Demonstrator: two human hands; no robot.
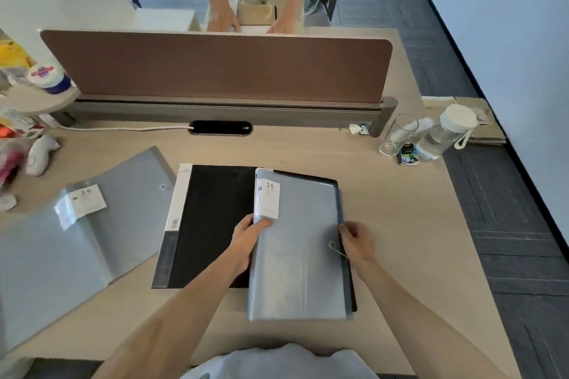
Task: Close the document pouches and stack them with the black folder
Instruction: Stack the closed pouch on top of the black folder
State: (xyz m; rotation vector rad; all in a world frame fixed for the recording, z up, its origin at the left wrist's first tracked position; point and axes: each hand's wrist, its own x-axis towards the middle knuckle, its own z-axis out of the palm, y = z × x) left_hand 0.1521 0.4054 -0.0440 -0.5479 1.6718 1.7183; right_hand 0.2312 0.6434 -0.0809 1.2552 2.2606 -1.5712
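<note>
A black folder [212, 218] with a white spine label lies flat in the middle of the desk. A grey document pouch [298, 255] lies folded over the folder's right half, its button and string clasp at the right edge. My left hand [246, 237] grips the pouch's left edge just below its white "20" label. At the right edge, my right hand [355, 240] pinches the pouch beside the clasp. A second grey document pouch [70, 231] lies spread open on the desk to the left, with nothing touching it.
A brown divider screen [215, 66] runs across the back of the desk [400, 224]; another person stands behind it. A glass [398, 135], a clear bottle [443, 132] and a small carton [408, 155] stand at the back right. Clutter crowds the left edge.
</note>
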